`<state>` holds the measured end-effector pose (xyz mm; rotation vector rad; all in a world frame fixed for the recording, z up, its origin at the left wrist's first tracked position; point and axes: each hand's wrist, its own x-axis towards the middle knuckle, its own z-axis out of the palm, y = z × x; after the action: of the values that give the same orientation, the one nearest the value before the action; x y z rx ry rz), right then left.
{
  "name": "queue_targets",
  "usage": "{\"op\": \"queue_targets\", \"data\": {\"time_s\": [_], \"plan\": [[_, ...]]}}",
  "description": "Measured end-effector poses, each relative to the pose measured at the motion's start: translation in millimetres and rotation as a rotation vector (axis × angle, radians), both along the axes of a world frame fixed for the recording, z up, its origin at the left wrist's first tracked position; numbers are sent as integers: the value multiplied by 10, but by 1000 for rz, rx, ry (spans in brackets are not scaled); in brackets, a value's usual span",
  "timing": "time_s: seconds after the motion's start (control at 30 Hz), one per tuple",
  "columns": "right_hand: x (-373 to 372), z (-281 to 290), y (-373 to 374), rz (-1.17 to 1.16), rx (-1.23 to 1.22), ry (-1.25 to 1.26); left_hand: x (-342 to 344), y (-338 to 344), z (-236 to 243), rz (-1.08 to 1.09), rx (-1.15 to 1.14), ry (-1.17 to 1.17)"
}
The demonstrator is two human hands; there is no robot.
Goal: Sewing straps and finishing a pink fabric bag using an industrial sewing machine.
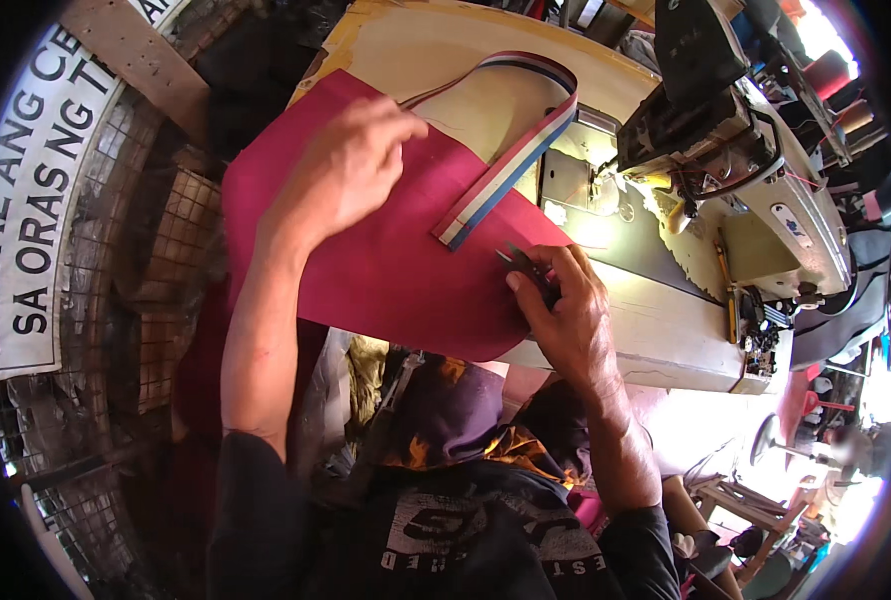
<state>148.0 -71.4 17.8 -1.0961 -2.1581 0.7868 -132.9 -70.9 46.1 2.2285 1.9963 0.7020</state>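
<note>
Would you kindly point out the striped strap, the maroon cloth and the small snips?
Striped strap [503, 182], head view: middle of its straight lower stretch.
Maroon cloth [376, 270], head view: bare area near its middle.
Small snips [532, 268], head view: dark body behind the blades.

Plain magenta fabric [396, 270], strap [507, 176] with red, white and blue stripes

Right fingers [569, 264] partly hide the snips [516, 260]; upper edge crops the sewing machine [688, 128].
</note>
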Motion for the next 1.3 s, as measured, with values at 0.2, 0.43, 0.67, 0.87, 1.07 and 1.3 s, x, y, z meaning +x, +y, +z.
{"op": "queue_targets", "data": {"time_s": [0.2, 0.43, 0.67, 0.87, 1.07, 1.3], "plan": [[-265, 7, -10, 0, 79, -39, -211, -188, -416, -137, 253, 8], [-973, -95, 131, -11, 221, -116, -156, -145, -456, -99, 253, 30], [-969, -226, 207, -1, 264, 63, -166, -109, -484, -111, 331, -36], [-14, -159, 5, -226, 109, 186, -34, -247, -368, 25, 535, -96], [502, -157, 58, -457, -295, 394, 1342, -830, -419, 18, 95, 88], [499, -223, 60, -368, -62, 367, 1369, -952, -634, 146, 179, -25]]}}
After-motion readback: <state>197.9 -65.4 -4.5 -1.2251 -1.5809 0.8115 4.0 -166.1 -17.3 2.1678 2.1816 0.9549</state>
